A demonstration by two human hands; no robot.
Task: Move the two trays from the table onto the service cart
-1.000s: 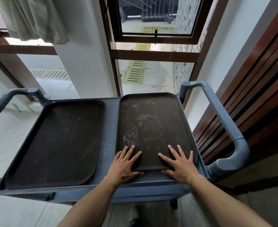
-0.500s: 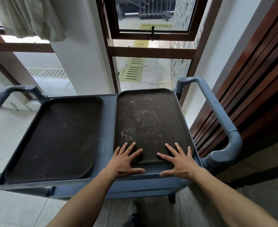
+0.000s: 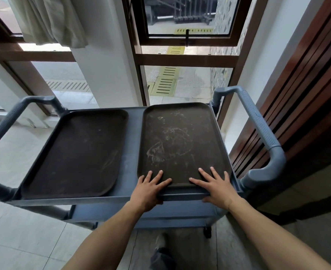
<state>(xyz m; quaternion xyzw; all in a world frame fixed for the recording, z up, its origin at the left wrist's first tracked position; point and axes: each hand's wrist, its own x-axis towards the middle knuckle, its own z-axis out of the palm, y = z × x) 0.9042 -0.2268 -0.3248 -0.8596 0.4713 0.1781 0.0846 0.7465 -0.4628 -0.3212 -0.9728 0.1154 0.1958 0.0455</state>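
Both trays already lie on the top shelf of the service cart (image 3: 131, 199); the left tray (image 3: 77, 154) sits flat and untouched, the right tray (image 3: 180, 141) lies beside it with a bare strip of shelf between them; the left hand (image 3: 148, 189) and right hand (image 3: 216, 187) rest open, fingers spread flat on the right tray's near rim, gripping nothing. The likely risk is a push on that rim sliding the tray against the far edge, or the cart rolling on its wheels toward the window (image 3: 180, 80); the right handle (image 3: 258, 131) stands close to the slatted wooden wall (image 3: 306, 94), leaving little room on that side.
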